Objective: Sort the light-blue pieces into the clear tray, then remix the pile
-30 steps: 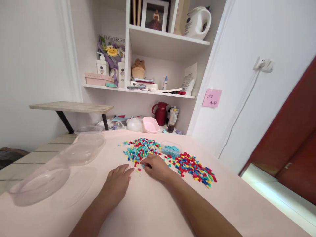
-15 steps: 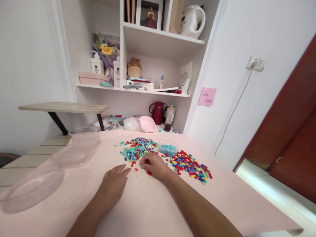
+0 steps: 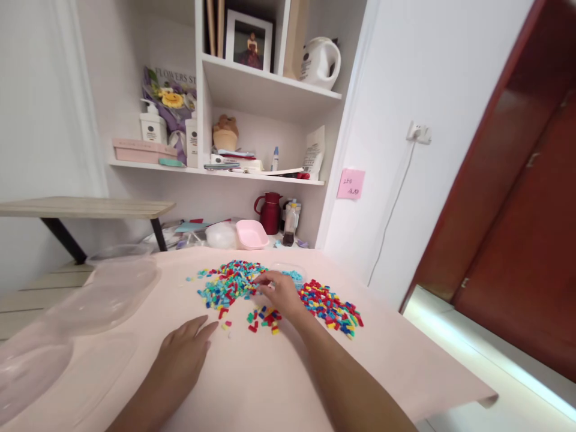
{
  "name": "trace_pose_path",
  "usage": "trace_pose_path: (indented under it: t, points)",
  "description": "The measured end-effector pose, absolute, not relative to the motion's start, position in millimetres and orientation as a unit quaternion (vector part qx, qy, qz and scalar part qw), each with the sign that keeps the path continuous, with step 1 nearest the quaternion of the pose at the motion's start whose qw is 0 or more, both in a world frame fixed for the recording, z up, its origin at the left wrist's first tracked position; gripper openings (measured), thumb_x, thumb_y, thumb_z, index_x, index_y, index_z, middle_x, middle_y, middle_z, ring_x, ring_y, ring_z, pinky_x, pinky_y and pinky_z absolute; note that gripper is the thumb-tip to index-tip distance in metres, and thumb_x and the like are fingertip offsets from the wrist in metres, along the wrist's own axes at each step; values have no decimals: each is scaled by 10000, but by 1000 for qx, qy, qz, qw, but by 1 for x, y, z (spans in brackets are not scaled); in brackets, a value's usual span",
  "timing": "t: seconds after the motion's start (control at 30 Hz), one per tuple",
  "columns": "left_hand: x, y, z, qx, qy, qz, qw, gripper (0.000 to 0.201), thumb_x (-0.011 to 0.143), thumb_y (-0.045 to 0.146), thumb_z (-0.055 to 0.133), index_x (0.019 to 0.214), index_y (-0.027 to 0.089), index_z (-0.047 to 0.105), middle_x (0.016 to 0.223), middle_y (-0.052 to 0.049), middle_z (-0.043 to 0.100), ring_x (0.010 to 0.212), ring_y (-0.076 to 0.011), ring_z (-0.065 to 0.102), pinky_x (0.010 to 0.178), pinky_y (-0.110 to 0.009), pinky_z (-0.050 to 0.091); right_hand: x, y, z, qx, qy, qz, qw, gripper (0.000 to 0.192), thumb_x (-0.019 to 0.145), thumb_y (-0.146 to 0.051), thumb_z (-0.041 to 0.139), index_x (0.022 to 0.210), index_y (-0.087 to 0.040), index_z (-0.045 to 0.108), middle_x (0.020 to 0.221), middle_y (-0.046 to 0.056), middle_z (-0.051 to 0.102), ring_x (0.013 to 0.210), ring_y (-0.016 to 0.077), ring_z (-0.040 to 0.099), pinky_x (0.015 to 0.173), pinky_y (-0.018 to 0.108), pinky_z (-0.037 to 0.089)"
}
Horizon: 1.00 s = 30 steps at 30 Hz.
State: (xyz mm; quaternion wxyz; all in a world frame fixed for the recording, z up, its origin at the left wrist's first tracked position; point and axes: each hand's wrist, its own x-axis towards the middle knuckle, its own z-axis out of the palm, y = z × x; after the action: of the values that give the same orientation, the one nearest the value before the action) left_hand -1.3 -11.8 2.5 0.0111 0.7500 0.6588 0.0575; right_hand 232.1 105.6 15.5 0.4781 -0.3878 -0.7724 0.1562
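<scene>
My left hand [image 3: 186,350] rests on the pink tabletop [image 3: 252,384] with fingers stretched out and nothing in it. A few tiny pieces, among them a pink toy brick [image 3: 228,323], lie just beyond its fingertips. At the right edge of a mixed pile of small toy bricks [image 3: 231,281], my right hand [image 3: 282,295] is bent with thumb and forefinger apart; no brick shows between them. A smaller group of loose bricks [image 3: 263,318] lies just below that hand. Behind it, a clear container [image 3: 288,266] holds light-blue bricks [image 3: 293,275], partly hidden by the hand.
Another pile of red, blue and yellow bricks [image 3: 330,306] spreads to the right. Clear plastic tubs [image 3: 110,294] and a clear lid [image 3: 108,372] are on the left. A pink basin [image 3: 252,234] and a red jug [image 3: 270,213] stand at the back, below shelves [image 3: 270,96].
The camera has turned right, so the scene shifts left. My right hand has moved forward to the pile's edge, uncovering a small group of bricks. My left hand stays flat on the table.
</scene>
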Motion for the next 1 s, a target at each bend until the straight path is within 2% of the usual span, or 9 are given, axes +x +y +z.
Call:
trace_pose_path:
  t: [0.17, 0.27, 0.4, 0.57, 0.7, 0.83, 0.93, 1.0]
  points:
    - [-3, -11, 0, 750, 659, 66, 5, 493, 919, 199, 295, 1351, 281, 517, 1453, -56, 481, 1343, -212, 424, 1091, -414, 338, 264, 118, 24, -507, -700, 5, 503, 129, 828, -267, 600, 874, -263, 721, 888, 10, 726, 871, 202, 613, 912, 375, 391]
    - [-4, -10, -2, 750, 657, 72, 9, 492, 917, 202, 298, 1349, 282, 520, 1451, -56, 484, 1342, -213, 425, 1094, -419, 335, 278, 121, 23, -572, -648, -40, 502, 176, 855, -277, 559, 941, -265, 712, 952, 19, 719, 963, 228, 584, 932, 408, 346]
    - [-4, -9, -3, 750, 657, 78, 9, 489, 922, 217, 291, 1351, 284, 516, 1457, -55, 476, 1339, -215, 426, 1093, -431, 336, 283, 123, 19, -594, -627, -46, 502, 231, 878, -250, 499, 992, -259, 699, 1025, 33, 696, 999, 226, 567, 929, 404, 345]
    - [-3, -12, -1, 753, 653, 83, 13, 494, 910, 200, 305, 1345, 283, 523, 1455, -57, 480, 1338, -218, 429, 1089, -430, 343, 272, 120, 22, -538, -668, -4, 515, 267, 903, -238, 444, 993, -233, 695, 1018, 57, 689, 971, 219, 581, 913, 373, 392]
    - [-1, -14, 3, 749, 656, 90, 22, 484, 910, 200, 316, 1334, 282, 536, 1447, -58, 491, 1335, -217, 432, 1094, -428, 340, 255, 117, 13, -471, -763, 77, 436, 267, 897, -211, 464, 1025, -242, 696, 1018, 48, 681, 903, 184, 613, 852, 311, 451]
    - [1, -15, 5, 747, 658, 86, 25, 486, 917, 196, 306, 1339, 281, 530, 1456, -56, 480, 1344, -215, 422, 1103, -426, 330, 240, 112, -4, -434, -843, 85, 307, 319, 871, -180, 521, 1151, -241, 661, 1176, 76, 628, 1051, 203, 590, 921, 316, 440]
    - [1, -15, 5, 749, 658, 79, 23, 487, 923, 203, 296, 1350, 277, 518, 1468, -58, 464, 1356, -217, 406, 1107, -429, 325, 235, 109, -10, -436, -854, 63, 277, 367, 867, -172, 532, 1211, -252, 632, 1286, 82, 572, 1154, 217, 541, 974, 338, 412]
    - [1, -15, 5, 750, 656, 75, 22, 487, 923, 202, 295, 1353, 274, 515, 1470, -58, 462, 1359, -214, 403, 1107, -423, 325, 234, 108, -9, -434, -856, 63, 274, 355, 865, -177, 537, 1192, -266, 645, 1235, 67, 610, 1133, 212, 554, 969, 333, 414]
